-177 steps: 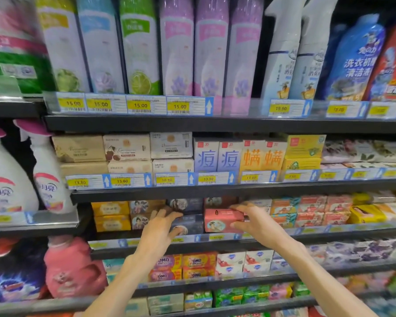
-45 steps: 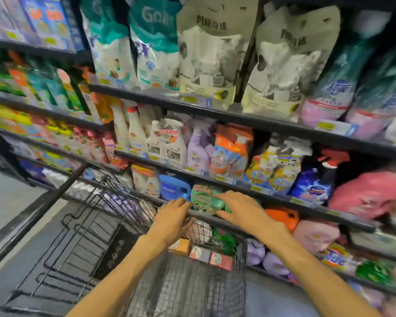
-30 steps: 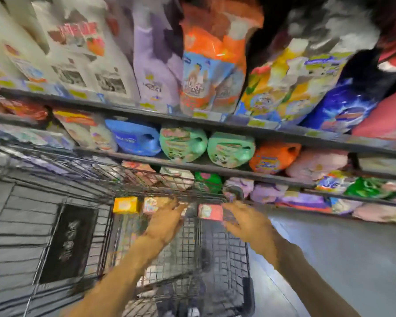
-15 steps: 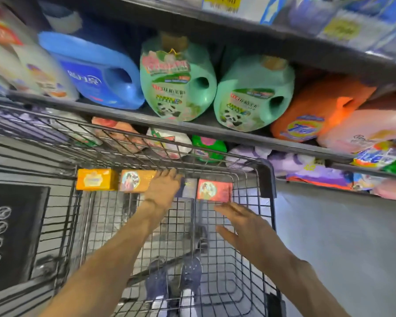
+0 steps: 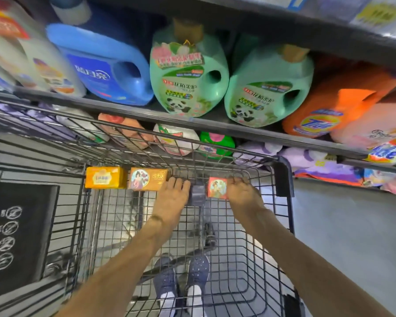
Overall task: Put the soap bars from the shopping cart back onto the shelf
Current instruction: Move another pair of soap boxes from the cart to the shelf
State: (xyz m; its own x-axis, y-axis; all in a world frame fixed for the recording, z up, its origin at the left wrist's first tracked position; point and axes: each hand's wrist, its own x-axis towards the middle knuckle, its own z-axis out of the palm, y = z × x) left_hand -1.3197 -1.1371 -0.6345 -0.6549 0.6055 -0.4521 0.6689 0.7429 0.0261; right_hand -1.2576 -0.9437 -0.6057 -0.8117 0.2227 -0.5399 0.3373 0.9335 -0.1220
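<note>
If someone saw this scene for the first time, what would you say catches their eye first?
Probably the two green panda-label detergent jugs lying on the shelf above the shopping cart. Next, the soap boxes along the cart's far end: a yellow soap box, an orange soap box, a dark soap box by the left hand, and a red soap box at the right hand.

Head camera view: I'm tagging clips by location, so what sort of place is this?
Most likely a supermarket's laundry and cleaning aisle. A wire shopping cart holds boxed soap bars, and dark shelves beside it carry rows of detergent jugs, with price tags above.
</note>
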